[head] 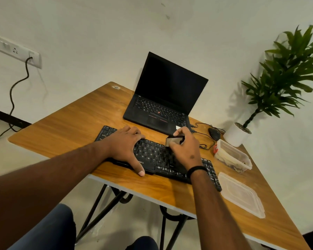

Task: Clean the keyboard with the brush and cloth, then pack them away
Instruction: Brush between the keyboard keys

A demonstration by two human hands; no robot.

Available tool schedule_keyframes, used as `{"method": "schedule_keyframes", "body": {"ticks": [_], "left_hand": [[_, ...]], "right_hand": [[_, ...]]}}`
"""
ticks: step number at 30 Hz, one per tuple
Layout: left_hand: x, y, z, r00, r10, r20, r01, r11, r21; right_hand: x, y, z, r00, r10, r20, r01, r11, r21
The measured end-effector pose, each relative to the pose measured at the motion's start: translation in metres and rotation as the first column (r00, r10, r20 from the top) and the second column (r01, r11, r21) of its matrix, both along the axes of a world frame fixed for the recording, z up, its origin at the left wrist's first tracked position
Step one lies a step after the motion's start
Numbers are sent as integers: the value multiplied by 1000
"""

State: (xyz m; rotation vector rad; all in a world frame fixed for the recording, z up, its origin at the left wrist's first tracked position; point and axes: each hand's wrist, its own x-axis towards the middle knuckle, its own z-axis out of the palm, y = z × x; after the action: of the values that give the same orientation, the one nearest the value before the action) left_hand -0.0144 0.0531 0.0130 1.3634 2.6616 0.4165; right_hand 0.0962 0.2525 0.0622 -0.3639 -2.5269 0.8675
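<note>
The right hand has its fingers curled around a small brush, and the brush touches the keys of the black keyboard. The left hand lies flat with spread fingers on the left part of the keyboard. The keyboard sits on a wooden table. To the right is a clear box with something pale inside, maybe the cloth. Its lid lies near. A laptop stands behind.
</note>
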Motion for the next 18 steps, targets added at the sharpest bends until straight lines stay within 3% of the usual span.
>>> {"method": "schedule_keyframes", "body": {"ticks": [3, 7, 11, 16, 18], "left_hand": [[-1, 0, -1, 1000, 0, 8, 0, 1000, -4], [-2, 0, -3, 1000, -3, 4, 3, 1000, 4], [-1, 0, -1, 1000, 0, 0, 0, 1000, 2], [-1, 1, 0, 1000, 6, 8, -6, 1000, 0], [0, 0, 0, 1000, 5, 9, -5, 1000, 2]], "right_hand": [[-2, 3, 8, 996, 23, 88, -25, 1000, 18], [-10, 10, 16, 986, -96, 135, 87, 994, 69], [-22, -1, 13, 985, 19, 169, -21, 1000, 13], [-33, -15, 4, 998, -37, 54, 25, 977, 210], [-33, -10, 4, 993, -55, 109, 23, 962, 273]]}}
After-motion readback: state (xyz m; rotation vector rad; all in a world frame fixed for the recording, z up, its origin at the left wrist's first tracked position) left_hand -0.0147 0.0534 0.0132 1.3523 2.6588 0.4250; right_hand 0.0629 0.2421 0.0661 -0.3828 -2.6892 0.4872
